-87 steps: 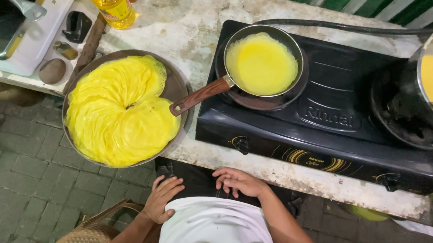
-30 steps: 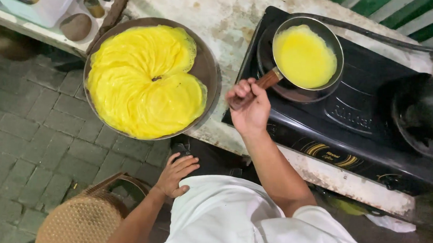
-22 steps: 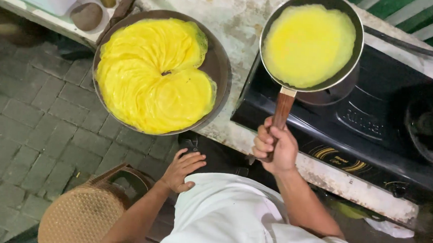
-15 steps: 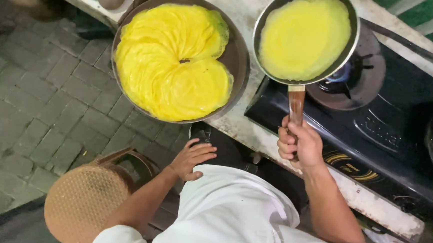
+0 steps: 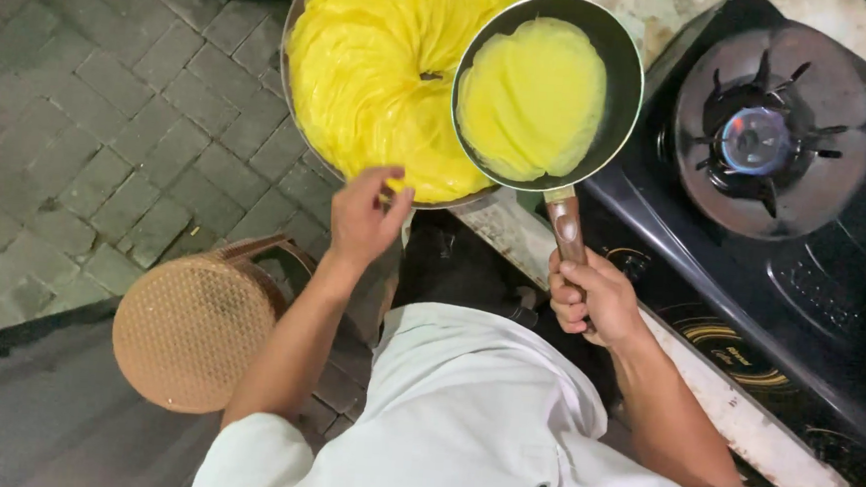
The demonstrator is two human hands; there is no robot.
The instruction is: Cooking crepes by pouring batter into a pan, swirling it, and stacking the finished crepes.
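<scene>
At top centre the right hand [image 5: 590, 298] was clamped on the wooden handle of a small frying pan [image 5: 624, 75] holding one thin yellow crepe [image 5: 532, 97], while the left hand [image 5: 362, 217], fingers loosely spread, reached the big tray [image 5: 295, 125] heaped with yellow crepes [image 5: 373, 69].

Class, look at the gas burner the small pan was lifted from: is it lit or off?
Lit. A blue flame glows at the centre of the round black gas burner, which stands bare with no pan on it.
</scene>
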